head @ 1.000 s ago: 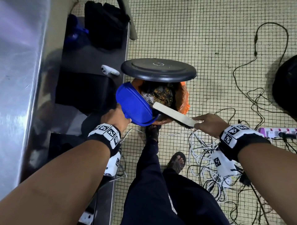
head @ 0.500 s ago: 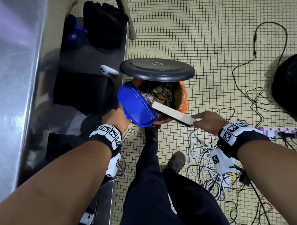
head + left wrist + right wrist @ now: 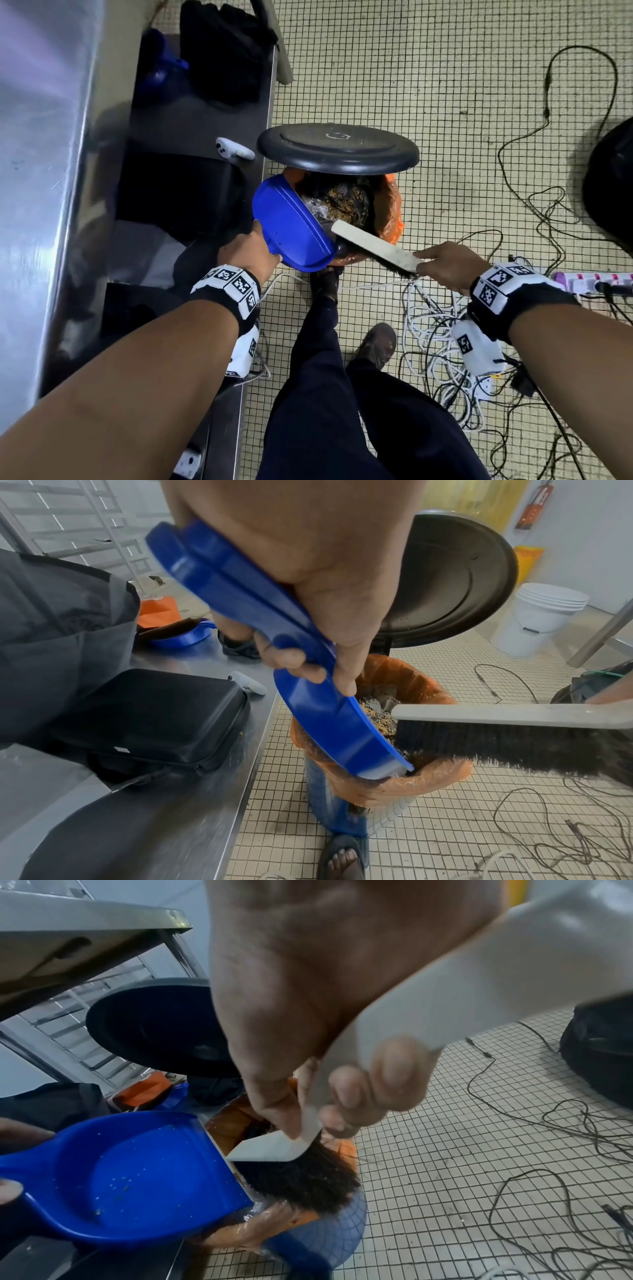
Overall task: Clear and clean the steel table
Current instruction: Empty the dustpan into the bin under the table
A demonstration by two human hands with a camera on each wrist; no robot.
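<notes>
My left hand (image 3: 248, 251) grips the handle of a blue dustpan (image 3: 291, 228) tilted steeply over a bin lined with an orange bag (image 3: 390, 209). The pan's lip (image 3: 377, 761) rests on the bag's rim and a few crumbs cling inside the dustpan (image 3: 137, 1172). My right hand (image 3: 445, 263) holds a white brush (image 3: 373, 245) by its handle, its black bristles (image 3: 301, 1180) at the pan's lip over the bin. The bin's dark lid (image 3: 337, 147) stands open behind it. The steel table (image 3: 37, 171) runs along the left.
On the table's lower shelf sit a black case (image 3: 154, 718), dark bags (image 3: 222, 51) and a small white device (image 3: 233, 150). Tangled cables (image 3: 442, 329) and a power strip (image 3: 596, 277) lie on the tiled floor at right. My feet (image 3: 373, 346) stand before the bin.
The brush has drawn slightly up and back along the pan's lip. The dustpan stays tilted over the bin.
</notes>
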